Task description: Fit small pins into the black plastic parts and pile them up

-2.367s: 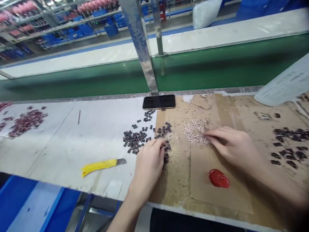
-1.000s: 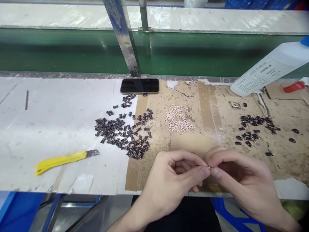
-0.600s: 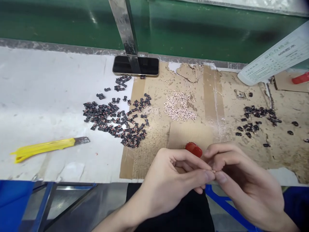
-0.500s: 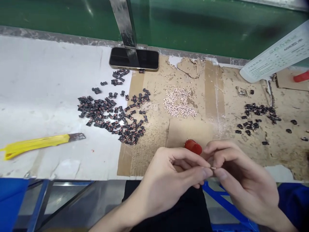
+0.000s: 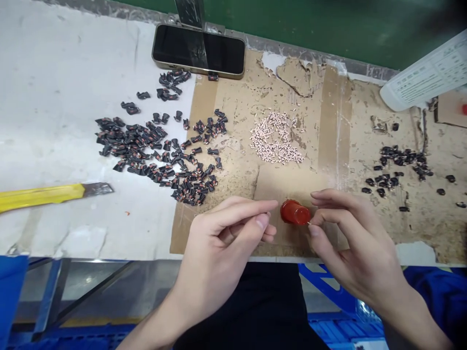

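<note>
While right hand [image 5: 359, 238] pinches a bit [image 5: 309, 223], left hand [image 5: 222, 243] grip unclear, black parts [image 5: 137, 132] toward table's [image 5: 44, 121] left edge look pending, right pile [image 5: 400, 156] maybe done

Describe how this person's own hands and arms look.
The left hand and right hand are ungloved, with no ring in view. The visible thumbnails look short. Both forearms are bare as far as they show, with no sleeve, watch or bracelet visible on them.
</note>
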The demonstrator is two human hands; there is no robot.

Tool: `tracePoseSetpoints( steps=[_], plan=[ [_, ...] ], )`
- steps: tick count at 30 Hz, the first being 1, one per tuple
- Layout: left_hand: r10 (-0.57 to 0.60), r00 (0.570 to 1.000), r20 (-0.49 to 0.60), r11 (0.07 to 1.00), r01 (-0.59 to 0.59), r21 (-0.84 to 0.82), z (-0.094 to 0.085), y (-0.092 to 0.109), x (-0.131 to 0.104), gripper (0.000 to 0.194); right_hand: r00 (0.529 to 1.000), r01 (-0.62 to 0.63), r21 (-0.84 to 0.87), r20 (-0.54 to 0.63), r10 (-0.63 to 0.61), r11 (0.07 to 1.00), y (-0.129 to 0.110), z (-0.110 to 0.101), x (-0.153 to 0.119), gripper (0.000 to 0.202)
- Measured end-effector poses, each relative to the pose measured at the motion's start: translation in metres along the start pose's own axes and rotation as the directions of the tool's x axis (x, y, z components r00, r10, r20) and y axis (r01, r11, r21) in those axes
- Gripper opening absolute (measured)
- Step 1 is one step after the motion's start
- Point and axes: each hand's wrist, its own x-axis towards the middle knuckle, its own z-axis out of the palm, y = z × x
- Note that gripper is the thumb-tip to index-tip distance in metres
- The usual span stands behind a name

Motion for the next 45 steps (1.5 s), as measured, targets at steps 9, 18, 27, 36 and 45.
tracePoseSetpoints(
  steps=[9, 18, 27, 36, 45],
  plan=[
    [0.034, 0.999, -0.029, 0.992, -0.03, 0.124, 0.004, 0.002, 0.001, 0.016, 1.0, -0.016, 0.01, 0.023, 0.015, 1.0, 0.001, 0.0, 0.0, 0.012],
    [-0.285, 0.933, 0.222, 0.915, 0.333, -0.228, 0.03, -0.002, 0.009, 0.01, 0.934, -0.314, 0.655, 0.084, 0.348, 0.687, -0.018, -0.014, 0.002, 0.011],
    [-0.347, 0.857, 0.382, 0.802, 0.482, -0.353, 0.03, -0.009, 0.01, 0.011, 0.928, -0.338, 0.702, 0.135, 0.348, 0.627, -0.021, -0.013, 0.002, 0.01],
    [-0.359, 0.855, 0.375, 0.814, 0.483, -0.322, 0.029, -0.006, 0.007, 0.011, 0.944, -0.312, 0.681, 0.146, 0.295, 0.662, -0.018, -0.012, 0.002, 0.009],
    [-0.374, 0.866, 0.332, 0.817, 0.477, -0.324, 0.031, 0.004, 0.006, 0.008, 0.987, -0.157, 0.497, 0.05, 0.152, 0.854, -0.013, -0.022, 0.007, 0.014]
  ],
)
